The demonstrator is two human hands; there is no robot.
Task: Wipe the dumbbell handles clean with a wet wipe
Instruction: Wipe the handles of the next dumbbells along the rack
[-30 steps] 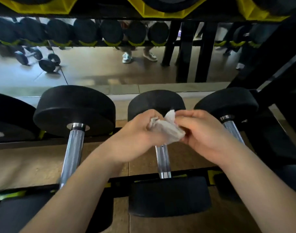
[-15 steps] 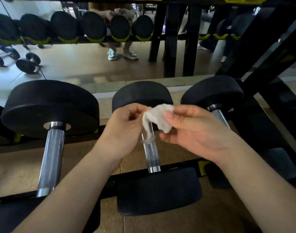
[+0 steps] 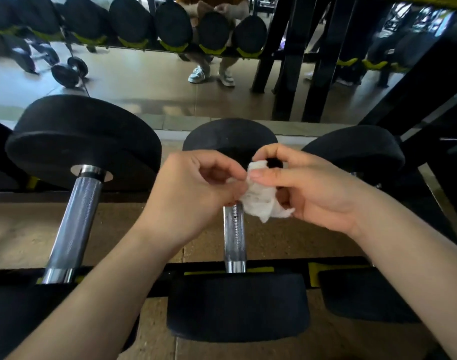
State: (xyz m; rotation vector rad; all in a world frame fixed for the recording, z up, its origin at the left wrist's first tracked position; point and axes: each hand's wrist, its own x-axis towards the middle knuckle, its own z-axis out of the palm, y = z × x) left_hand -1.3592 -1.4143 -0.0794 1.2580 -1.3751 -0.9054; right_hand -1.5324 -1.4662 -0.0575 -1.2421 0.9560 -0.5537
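Note:
A crumpled white wet wipe (image 3: pixel 261 201) hangs between my hands, just above the far part of the middle dumbbell's chrome handle (image 3: pixel 234 237). My right hand (image 3: pixel 310 188) pinches the wipe's top between thumb and forefinger. My left hand (image 3: pixel 191 193) has curled fingers at the wipe's left edge and appears to pinch it. A larger dumbbell with a knurled handle (image 3: pixel 74 224) lies to the left. A third dumbbell (image 3: pixel 352 149) lies to the right, its handle hidden behind my right hand and forearm.
The dumbbells rest on a black rack with yellow cradles (image 3: pixel 248 270) over a brown floor. A mirror behind reflects a row of black dumbbells (image 3: pixel 170 27), a person's white shoes (image 3: pixel 211 75) and black rack posts (image 3: pixel 287 61). A black frame (image 3: pixel 430 94) slants at right.
The view has tilted down and closer. My hands have reworked the wipe: it now hangs lower from my right thumb and forefinger, bunched, with my left fingers at its edge.

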